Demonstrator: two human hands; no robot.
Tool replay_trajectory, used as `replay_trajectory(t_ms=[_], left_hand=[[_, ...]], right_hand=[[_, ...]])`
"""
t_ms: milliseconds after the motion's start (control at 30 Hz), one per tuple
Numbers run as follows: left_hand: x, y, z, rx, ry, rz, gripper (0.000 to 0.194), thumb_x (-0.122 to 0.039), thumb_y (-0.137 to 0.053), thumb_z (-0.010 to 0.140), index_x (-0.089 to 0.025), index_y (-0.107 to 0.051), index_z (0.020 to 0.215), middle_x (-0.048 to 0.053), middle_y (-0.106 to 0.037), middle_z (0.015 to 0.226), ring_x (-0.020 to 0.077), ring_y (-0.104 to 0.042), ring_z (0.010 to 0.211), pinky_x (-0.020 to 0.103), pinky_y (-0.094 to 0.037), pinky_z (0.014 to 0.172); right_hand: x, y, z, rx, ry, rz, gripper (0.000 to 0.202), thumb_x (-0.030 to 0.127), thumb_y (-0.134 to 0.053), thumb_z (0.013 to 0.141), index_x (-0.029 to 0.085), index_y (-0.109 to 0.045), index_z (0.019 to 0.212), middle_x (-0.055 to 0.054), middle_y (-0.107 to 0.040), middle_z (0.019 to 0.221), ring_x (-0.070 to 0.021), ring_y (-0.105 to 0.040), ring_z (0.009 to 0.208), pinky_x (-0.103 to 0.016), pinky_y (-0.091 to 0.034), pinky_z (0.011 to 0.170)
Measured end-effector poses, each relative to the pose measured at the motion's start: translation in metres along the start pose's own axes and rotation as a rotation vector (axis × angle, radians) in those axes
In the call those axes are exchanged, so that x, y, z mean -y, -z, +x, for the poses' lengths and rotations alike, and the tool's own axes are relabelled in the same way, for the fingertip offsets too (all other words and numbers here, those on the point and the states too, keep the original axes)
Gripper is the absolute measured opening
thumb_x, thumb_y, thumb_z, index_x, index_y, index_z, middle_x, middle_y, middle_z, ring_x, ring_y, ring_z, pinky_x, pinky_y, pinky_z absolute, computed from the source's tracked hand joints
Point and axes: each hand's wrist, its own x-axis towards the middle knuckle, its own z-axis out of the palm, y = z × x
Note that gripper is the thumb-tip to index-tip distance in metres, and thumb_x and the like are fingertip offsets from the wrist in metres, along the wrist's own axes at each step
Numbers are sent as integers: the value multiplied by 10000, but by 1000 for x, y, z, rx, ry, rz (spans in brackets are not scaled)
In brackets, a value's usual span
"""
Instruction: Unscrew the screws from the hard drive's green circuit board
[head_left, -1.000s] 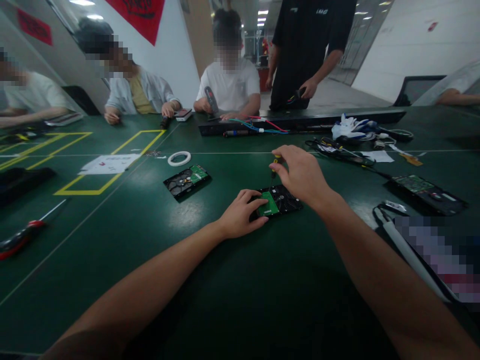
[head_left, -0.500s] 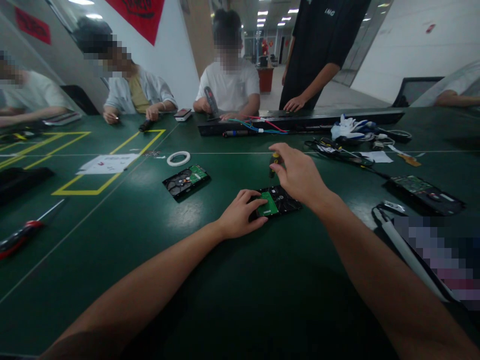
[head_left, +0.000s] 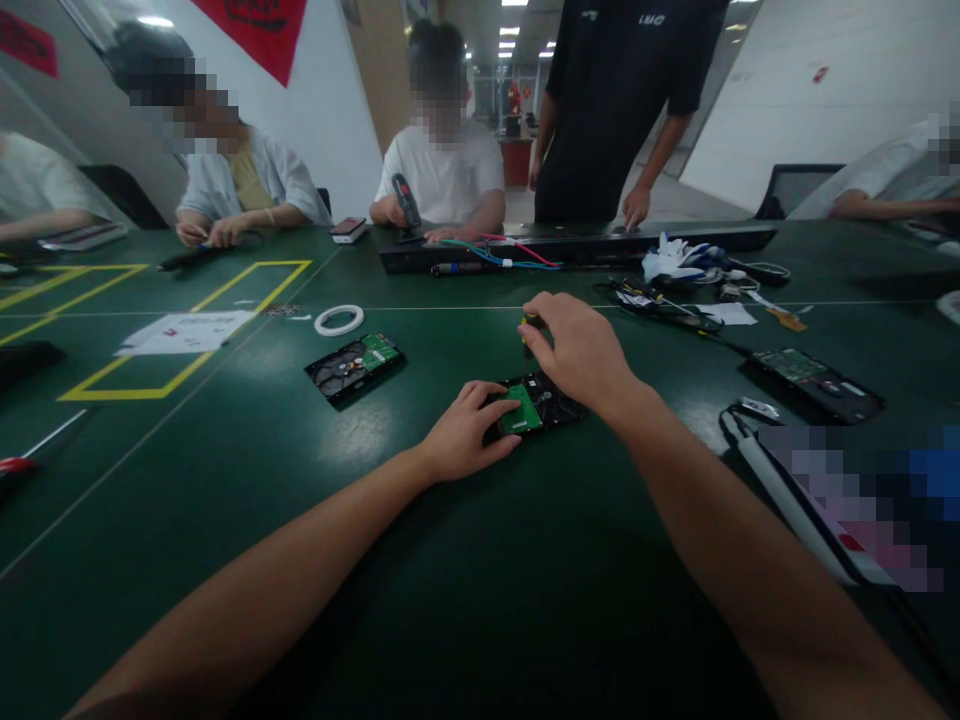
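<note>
A hard drive (head_left: 531,410) with a green circuit board lies flat on the dark green table in front of me. My left hand (head_left: 466,430) grips its left end, the thumb along the near edge and the fingers over the board. Above the drive's far side, my right hand (head_left: 574,345) is closed around the yellow and black handle of a small screwdriver (head_left: 529,328). The screwdriver stands roughly upright, its shaft pointing down at the drive. Whether the tip sits in a screw is too small to tell.
Another hard drive (head_left: 355,368) lies to the left, near a white ring (head_left: 339,320). A third drive (head_left: 814,383) is on the right, with cables (head_left: 667,308) and gloves (head_left: 679,260) behind it. A red-handled screwdriver (head_left: 56,435) lies far left. Co-workers sit and stand across the table.
The whole view has shifted, so things appear a little further left. My right hand has turned slightly on the screwdriver handle. My left hand keeps its hold on the hard drive.
</note>
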Motion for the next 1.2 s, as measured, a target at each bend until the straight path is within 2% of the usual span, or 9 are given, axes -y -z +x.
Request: replay_trajectory(t_ms=[267,533,867,1200], left_hand=[[0,0,0,17,10,7,546,-419,-709,972,-245,-586,1475,153,-537,1449,356,-495,1367,591,-510,1125],[-1,0,0,16,3,8,536,-418,-701,978,-251,-583,1473,149,-535,1443,349,-490,1374,584,-514,1125],[1,-1,0,15,0,27,521,-428,-686,982,-241,-595,1460,148,-535,1452,349,-492,1368,584,-504,1132],[0,0,-2,8,14,32,500,-420,-682,979,-261,-601,1446,144,-514,1485,367,-466,1396,619,-491,1141]], right_hand=[[0,1,1,-1,-21,15,76,258,-599,994,217,-594,1057,-105,-692,1033,-272,-618,963,-382,-441,850],[-4,-1,1,23,-7,117,143,188,-555,988,199,-596,1125,-121,-728,1105,-278,-660,1009,-399,-469,889],[-1,-1,1,28,-46,45,119,266,-580,1019,211,-609,1122,-115,-706,1088,-275,-630,1005,-392,-456,877],[-4,-2,-6,-4,-21,103,203,229,-520,1008,175,-604,1185,-140,-718,1177,-276,-656,1076,-401,-479,926]])
